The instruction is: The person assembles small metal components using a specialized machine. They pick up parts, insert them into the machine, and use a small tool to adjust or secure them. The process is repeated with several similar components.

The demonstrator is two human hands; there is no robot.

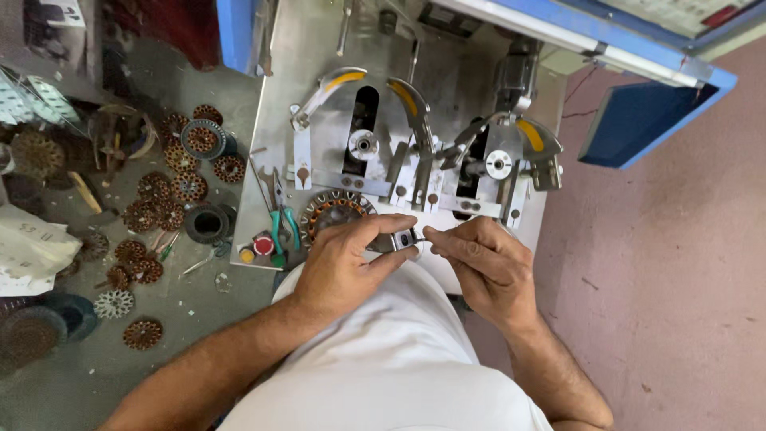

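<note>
Your left hand (347, 259) closes its fingers around a small dark metal block (401, 239) at the near edge of the steel desk (315, 48); your right hand (479, 259) pinches its end. Keep it level and steady. Just left lies the round copper-wound stator (331, 211); green-handled pliers (281, 219) rest further left.

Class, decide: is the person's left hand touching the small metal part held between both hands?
Touching. The head view shows the left hand with thumb and fingers wrapped around the small metal part.
</note>
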